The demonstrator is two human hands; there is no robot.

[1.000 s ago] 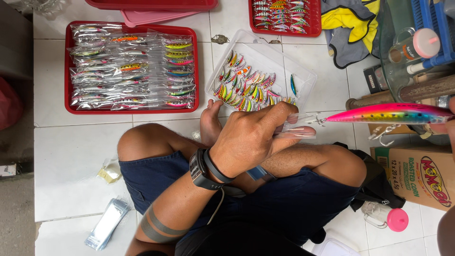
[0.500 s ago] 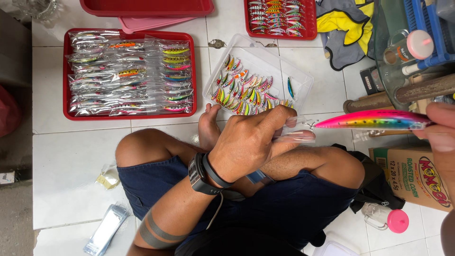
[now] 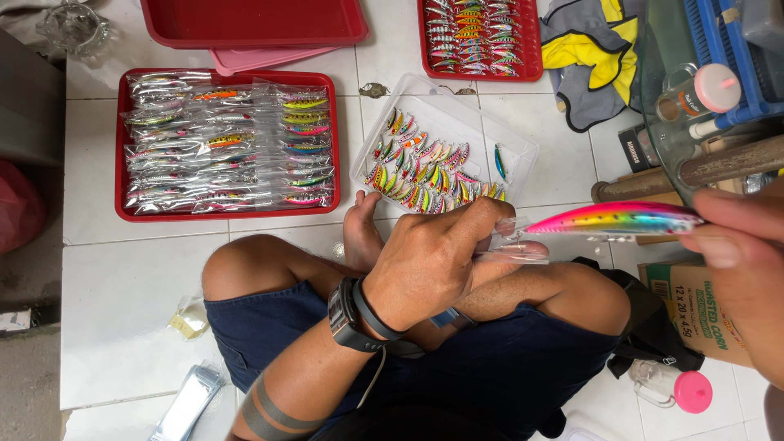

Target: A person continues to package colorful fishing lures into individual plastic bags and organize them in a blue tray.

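While the left hand point(image 3: 433, 265) curls closed around a clear plastic sleeve point(image 3: 510, 243) above the crossed legs, the right hand point(image 3: 739, 273) pinches the pink rainbow lure point(image 3: 625, 218), lying level, long axis left-right, nose toward the sleeve.

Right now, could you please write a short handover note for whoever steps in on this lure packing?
Left hand: pinching a clear plastic sleeve at its mouth, over the lap.
Right hand: holding a pink rainbow lure by its tail, nose at the sleeve opening, not yet inside.
Loose lures sit in the clear tray ahead; bagged ones fill the red tray to the left.
Done: many lures already bagged.
Left: this lure, plus the loose ones, apparently.
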